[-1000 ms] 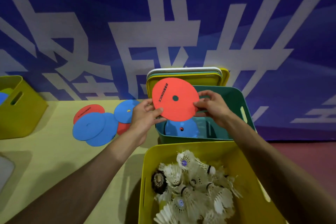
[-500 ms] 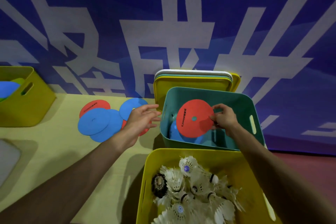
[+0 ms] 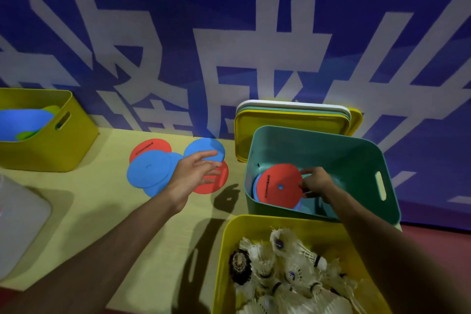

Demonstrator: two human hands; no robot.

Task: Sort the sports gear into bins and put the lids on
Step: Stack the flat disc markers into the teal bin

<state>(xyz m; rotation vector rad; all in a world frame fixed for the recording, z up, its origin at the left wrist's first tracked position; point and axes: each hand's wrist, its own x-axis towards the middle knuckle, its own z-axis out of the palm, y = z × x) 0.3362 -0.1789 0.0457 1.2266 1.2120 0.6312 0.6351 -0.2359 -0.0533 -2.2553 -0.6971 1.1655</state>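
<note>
Right hand (image 3: 316,183) pinching red disc (image 3: 279,183) by rim, holding it low inside teal bin (image 3: 356,155) for stacking — left hand (image 3: 195,174), grip spread, hovering over loose discs (image 3: 149,172), probably picking next.

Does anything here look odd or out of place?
One dark shuttlecock sits among pale ones in the near yellow bin. Discs lie loose and overlapping on the table; the lids stand stacked behind the teal bin, not on bins.
</note>
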